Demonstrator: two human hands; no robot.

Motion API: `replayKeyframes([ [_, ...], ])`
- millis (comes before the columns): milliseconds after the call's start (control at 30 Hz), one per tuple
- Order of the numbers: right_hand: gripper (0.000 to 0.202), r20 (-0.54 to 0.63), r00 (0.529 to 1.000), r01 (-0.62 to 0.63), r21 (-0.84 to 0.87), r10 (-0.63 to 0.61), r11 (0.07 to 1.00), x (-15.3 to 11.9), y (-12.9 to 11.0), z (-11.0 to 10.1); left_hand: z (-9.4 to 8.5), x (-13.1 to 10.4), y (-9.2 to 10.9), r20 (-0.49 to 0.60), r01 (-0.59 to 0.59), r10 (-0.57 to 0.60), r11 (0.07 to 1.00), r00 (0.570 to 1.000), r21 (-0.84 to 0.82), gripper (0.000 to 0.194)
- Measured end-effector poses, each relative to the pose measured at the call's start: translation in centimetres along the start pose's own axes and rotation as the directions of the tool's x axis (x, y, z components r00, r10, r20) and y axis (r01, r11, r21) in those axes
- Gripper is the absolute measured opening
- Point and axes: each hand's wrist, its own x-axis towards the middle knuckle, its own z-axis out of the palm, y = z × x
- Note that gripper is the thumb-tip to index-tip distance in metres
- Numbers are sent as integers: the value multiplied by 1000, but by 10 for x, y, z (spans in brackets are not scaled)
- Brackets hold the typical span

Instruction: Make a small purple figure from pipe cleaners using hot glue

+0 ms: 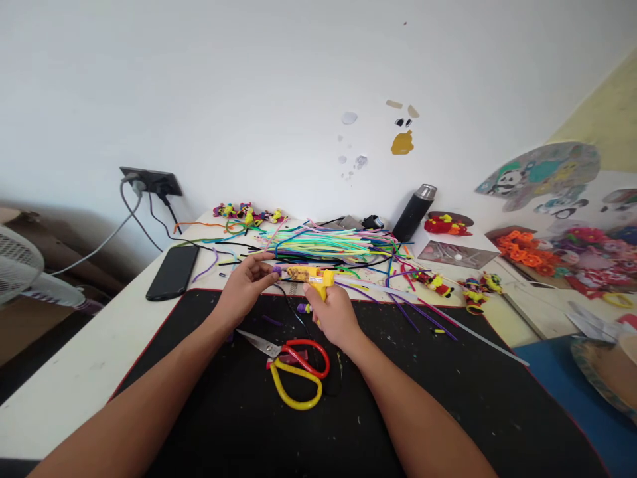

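Observation:
A yellow glue gun [313,274] is gripped by my right hand [336,315], its nozzle pointing left. My left hand [249,285] pinches a small purple piece [277,269] right at the nozzle's tip; whether the two touch is too small to tell. A long translucent glue stick [393,289] extends from the back of the gun to the right. Just below my right hand's fingers lies a small purple and yellow piece [304,308]. Scissors [288,362] with one red and one yellow handle rest half open on the black mat [398,411], between my forearms.
Behind my hands lies a pile of colored pipe cleaners [323,244]. A black phone [172,272] is at the left, a black thermos [414,214] at the back right. Small figures [475,295] and a box of orange flowers [527,252] stand right. A fan [24,265] is far left.

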Motion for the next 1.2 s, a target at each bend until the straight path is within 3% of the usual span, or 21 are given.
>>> replayKeyframes([
  [967, 46, 22, 1000, -23, 22, 22, 999, 0, -1, 0, 0, 0, 0, -12, -9, 8, 996, 1000, -86, 54],
  [1200, 50, 27, 999, -23, 10, 23, 1000, 1, 0, 1, 0, 1, -1, -7, -20, 20, 999, 1000, -28, 54],
])
